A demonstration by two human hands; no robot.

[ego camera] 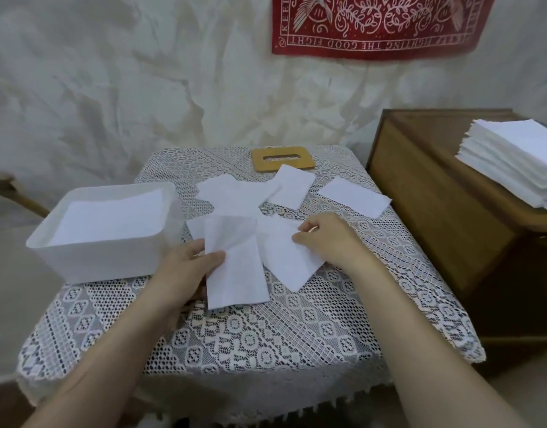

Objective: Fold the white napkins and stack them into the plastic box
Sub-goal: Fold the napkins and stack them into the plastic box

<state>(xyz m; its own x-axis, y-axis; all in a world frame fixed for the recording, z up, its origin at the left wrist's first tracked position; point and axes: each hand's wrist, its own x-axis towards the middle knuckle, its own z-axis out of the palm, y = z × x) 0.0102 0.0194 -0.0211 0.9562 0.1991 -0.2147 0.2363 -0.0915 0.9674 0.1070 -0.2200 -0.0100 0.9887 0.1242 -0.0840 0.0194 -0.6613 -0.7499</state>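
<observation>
**On table centre: two napkins in hand, box part-filled**

At table centre, left hand pinches folded napkin at its 9 o'clock edge, thumb on top, fingers under. Napkin is a long strip running 12 to 6, lying on the lace.

Right hand sits at 3 o'clock of that strip. Fingers are curled, pinching the far edge of second napkin. That one lies flat and tilted, with its 9 o'clock side tucked under the folded napkin. So both hands are closed on a napkin.

Box is at the table's 9 o'clock, upright, no lid on, just beside the left hand. Box stack lies flat inside, its top below the rim.

Loose napkins, all flat:
- One at 12 o'clock of the hands.
- One at 1 o'clock, overlapping the first, far corner over the lid's edge.
- One at 2 o'clock, near the table edge, apart from the others.

Lid, wooden with a slot, lies at the table's 12 o'clock edge.

Cabinet stands off the table at 3 o'clock, with a tall napkin pile on top. Banner, red, hangs on the wall at 1 o'clock.
</observation>
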